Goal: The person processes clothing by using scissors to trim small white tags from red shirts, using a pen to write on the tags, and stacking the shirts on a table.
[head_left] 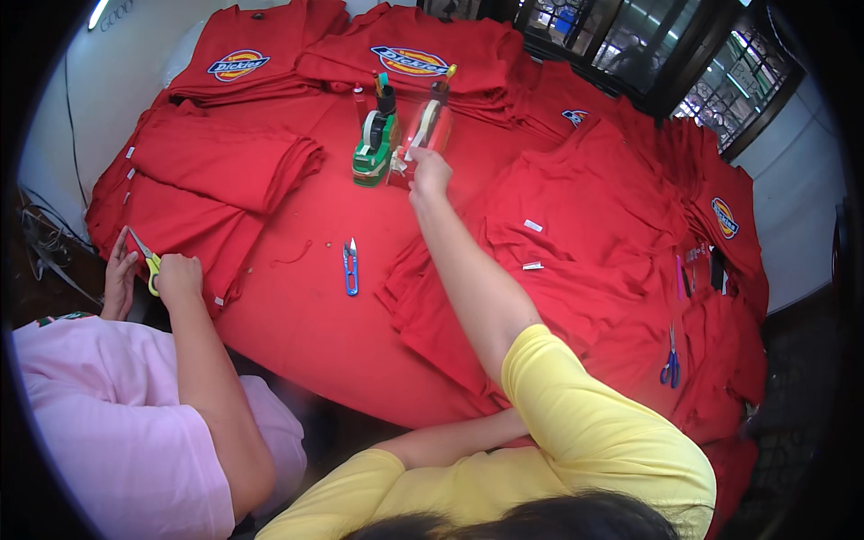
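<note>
My right hand point(430, 174) reaches far across the table, its fingers closed on the tape at the front of a red tape dispenser point(437, 130). The fingers cover part of that front end. Right beside it stands a green tape dispenser point(375, 148). My left forearm point(459, 437) crosses low in front of me, and its hand is hidden behind my right sleeve. Blue thread snips point(351, 270) lie on the red tabletop point(306, 333). Red garments point(576, 216) with small white labels point(533, 226) are heaped to the right of my right forearm.
At left, a co-worker in pink holds yellow-handled scissors point(153, 270) beside folded red garments point(198, 171). Stacks of red shirts point(396, 54) with chest emblems line the far edge. Blue-handled scissors point(670, 367) lie on cloth at right. Pens stand in the dispensers' holders.
</note>
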The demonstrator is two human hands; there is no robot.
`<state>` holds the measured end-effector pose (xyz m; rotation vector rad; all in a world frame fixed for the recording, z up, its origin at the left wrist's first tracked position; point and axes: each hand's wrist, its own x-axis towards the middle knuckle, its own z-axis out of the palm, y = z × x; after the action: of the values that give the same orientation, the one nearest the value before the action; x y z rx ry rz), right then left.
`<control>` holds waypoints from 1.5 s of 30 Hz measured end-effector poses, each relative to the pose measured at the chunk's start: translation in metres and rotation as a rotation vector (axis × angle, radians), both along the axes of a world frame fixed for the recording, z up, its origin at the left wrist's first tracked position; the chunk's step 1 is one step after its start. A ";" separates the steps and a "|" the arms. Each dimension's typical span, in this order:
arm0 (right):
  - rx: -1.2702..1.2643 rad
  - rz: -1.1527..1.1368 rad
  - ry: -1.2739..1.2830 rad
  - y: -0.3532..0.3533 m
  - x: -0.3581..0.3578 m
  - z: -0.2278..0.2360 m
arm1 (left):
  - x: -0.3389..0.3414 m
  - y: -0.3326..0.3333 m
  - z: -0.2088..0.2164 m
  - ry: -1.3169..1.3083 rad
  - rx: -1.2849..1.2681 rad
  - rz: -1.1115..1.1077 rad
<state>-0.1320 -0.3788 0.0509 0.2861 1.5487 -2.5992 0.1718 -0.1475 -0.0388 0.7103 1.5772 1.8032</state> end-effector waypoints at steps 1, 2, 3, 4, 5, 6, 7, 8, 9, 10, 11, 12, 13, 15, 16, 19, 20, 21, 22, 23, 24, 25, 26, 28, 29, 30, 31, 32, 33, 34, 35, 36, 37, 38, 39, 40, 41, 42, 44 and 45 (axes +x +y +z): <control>0.118 -0.061 0.131 0.008 -0.005 -0.015 | 0.002 0.001 0.001 -0.001 0.007 -0.024; 0.240 -0.119 0.259 0.014 -0.011 -0.033 | 0.003 0.002 0.003 -0.006 0.017 -0.048; 0.362 -0.176 0.380 0.015 -0.014 -0.048 | 0.005 0.002 0.004 -0.014 0.023 -0.070; 0.490 -0.382 0.329 -0.001 -0.003 -0.050 | 0.004 0.000 0.002 -0.022 0.025 -0.064; 0.488 -0.356 0.325 -0.004 0.002 -0.049 | 0.004 -0.002 0.001 -0.035 0.031 -0.062; 0.489 -0.334 0.321 -0.004 0.003 -0.051 | 0.004 -0.003 0.000 -0.046 0.036 -0.060; 0.489 -0.311 0.316 -0.005 0.005 -0.053 | 0.003 -0.004 -0.001 -0.053 0.042 -0.058; 0.504 -0.311 0.302 -0.007 0.007 -0.054 | 0.005 -0.005 -0.002 -0.063 0.044 -0.055; 0.520 -0.323 0.294 -0.005 0.002 -0.059 | 0.005 -0.006 -0.002 -0.066 0.046 -0.060; 0.536 -0.335 0.284 -0.002 -0.002 -0.064 | 0.006 -0.005 -0.002 -0.068 0.050 -0.069; 0.638 -0.330 0.324 0.004 -0.005 -0.070 | 0.006 -0.004 -0.002 -0.071 0.055 -0.078; 0.733 -0.324 0.362 0.011 -0.006 -0.073 | 0.008 -0.003 -0.003 -0.074 0.054 -0.083; 0.831 -0.323 0.398 0.020 -0.009 -0.076 | 0.006 -0.002 -0.004 -0.067 0.052 -0.089; 0.875 -0.156 0.390 0.045 -0.020 -0.065 | 0.006 0.008 -0.006 -0.042 0.065 -0.102; 0.900 -0.076 0.366 0.062 -0.018 -0.056 | 0.005 0.012 -0.006 -0.021 0.067 -0.099; 0.876 0.331 0.475 0.114 0.011 0.021 | -0.013 0.010 0.005 0.261 -0.131 -0.059; 0.882 0.429 0.534 0.143 0.029 0.046 | -0.016 0.011 0.019 0.530 -0.330 -0.074; 0.939 0.521 0.553 0.177 0.051 0.073 | -0.015 0.010 0.026 0.780 -0.440 -0.046; 0.994 0.613 0.573 0.219 0.075 0.093 | -0.014 0.012 0.025 0.961 -0.468 0.009; 1.069 0.594 0.596 0.263 0.096 0.107 | -0.012 0.013 0.013 1.133 -0.307 0.196; 1.138 0.585 0.638 0.307 0.114 0.115 | -0.013 0.014 0.014 1.121 -0.296 0.195; 1.161 0.525 0.552 0.357 0.130 0.113 | -0.012 0.015 0.021 1.112 -0.285 0.189; 1.205 0.451 0.402 0.404 0.149 0.111 | -0.012 0.015 0.023 1.117 -0.302 0.179; 1.280 0.327 0.243 0.509 0.180 0.088 | -0.009 0.016 0.032 1.127 -0.332 0.157; 1.188 0.243 0.108 0.558 0.200 0.074 | -0.009 0.019 0.035 1.122 -0.319 0.155; 1.076 0.147 0.052 0.599 0.218 0.051 | -0.009 0.022 0.037 1.124 -0.329 0.147; 1.023 0.089 0.024 0.633 0.232 0.027 | -0.009 0.024 0.038 1.124 -0.346 0.147; 0.951 0.096 -0.012 0.652 0.243 0.004 | -0.009 0.025 0.041 1.122 -0.366 0.143; 0.879 0.107 -0.043 0.667 0.251 -0.015 | -0.008 0.025 0.042 1.119 -0.390 0.143; 1.003 0.157 -0.050 0.676 0.254 -0.027 | -0.006 0.025 0.042 1.118 -0.413 0.142; 1.128 0.207 -0.056 0.685 0.256 -0.038 | -0.005 0.025 0.043 1.119 -0.438 0.134; 1.122 0.270 -0.075 0.689 0.253 -0.035 | -0.003 0.025 0.046 1.131 -0.473 0.138; 1.233 0.316 0.013 0.700 0.250 -0.034 | -0.004 0.027 0.048 1.151 -0.498 0.135; 1.342 0.362 0.103 0.712 0.247 -0.034 | -0.002 0.028 0.049 1.147 -0.511 0.131; 1.451 0.406 0.206 0.719 0.242 -0.031 | -0.003 0.030 0.049 1.148 -0.526 0.134; 1.480 0.446 0.208 0.722 0.241 -0.032 | -0.002 0.031 0.049 1.143 -0.541 0.136; 1.493 0.477 0.198 0.723 0.241 -0.034 | 0.000 0.033 0.050 1.138 -0.556 0.129; 1.509 0.509 0.191 0.720 0.240 -0.036 | -0.001 0.034 0.051 1.135 -0.571 0.125; 1.571 0.517 0.187 0.720 0.241 -0.047 | -0.001 0.037 0.054 1.121 -0.589 0.117; 1.651 0.469 0.206 0.713 0.243 -0.049 | 0.000 0.036 0.055 1.119 -0.614 0.110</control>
<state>0.1112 0.3340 0.0022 -0.2494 2.8905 -0.5414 0.1721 -0.1115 0.0163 1.4378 2.7156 0.8030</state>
